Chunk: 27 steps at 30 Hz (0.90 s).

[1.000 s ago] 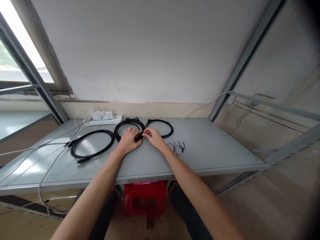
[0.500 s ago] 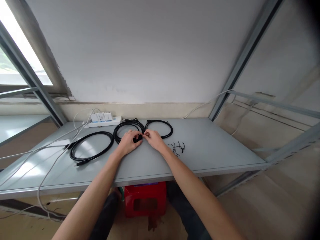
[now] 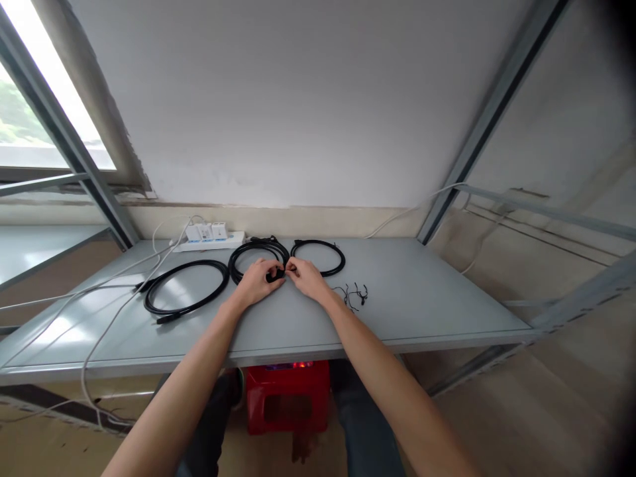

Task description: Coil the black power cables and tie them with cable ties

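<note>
My left hand (image 3: pixel 256 283) is closed around the near side of the middle coil of black cable (image 3: pixel 234 257), thumb and fingers curled over a black part. Touching the fingertips of that hand, my right hand (image 3: pixel 307 278) pinches something too small to make out at the coil's edge. A second loop of black cable (image 3: pixel 149 303) lies to the left, its plug end toward the front. Behind my right hand rests a third loop of black cable (image 3: pixel 342 260). Several thin black ties (image 3: pixel 356 293) are scattered right of my right wrist.
All this lies on a grey metal shelf table (image 3: pixel 427 305). At the back left stands a white power strip (image 3: pixel 213 243) with plugged-in adapters. White cords (image 3: pixel 116 311) cross the left side and hang over the front edge. Below is a red plastic stool (image 3: pixel 288 427).
The view has shifted slightly. Both hands keep their grip at the middle coil, with hardly any movement. A reddish light now shows on top of the stool.
</note>
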{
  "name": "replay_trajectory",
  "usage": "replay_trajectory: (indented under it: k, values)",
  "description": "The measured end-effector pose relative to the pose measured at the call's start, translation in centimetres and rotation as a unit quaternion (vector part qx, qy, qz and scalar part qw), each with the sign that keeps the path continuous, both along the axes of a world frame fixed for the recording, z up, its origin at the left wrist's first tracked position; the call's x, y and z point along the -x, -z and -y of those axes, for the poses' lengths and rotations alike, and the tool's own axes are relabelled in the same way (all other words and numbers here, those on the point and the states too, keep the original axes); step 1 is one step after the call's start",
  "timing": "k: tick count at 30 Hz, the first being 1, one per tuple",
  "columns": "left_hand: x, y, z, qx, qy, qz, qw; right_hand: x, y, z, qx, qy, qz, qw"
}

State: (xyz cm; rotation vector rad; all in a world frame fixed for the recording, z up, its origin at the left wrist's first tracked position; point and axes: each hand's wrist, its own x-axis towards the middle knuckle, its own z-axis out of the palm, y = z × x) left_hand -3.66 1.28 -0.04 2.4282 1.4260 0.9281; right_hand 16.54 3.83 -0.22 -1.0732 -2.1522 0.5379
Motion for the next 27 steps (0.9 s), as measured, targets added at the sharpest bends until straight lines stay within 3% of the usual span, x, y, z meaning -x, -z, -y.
replay_trajectory:
  k: [27]
  values:
    - [-0.01,-0.18,0.17,0.008,-0.002,0.001,1.0,0.05,-0.3,0.25,0.007,-0.002,-0.011,1.0]
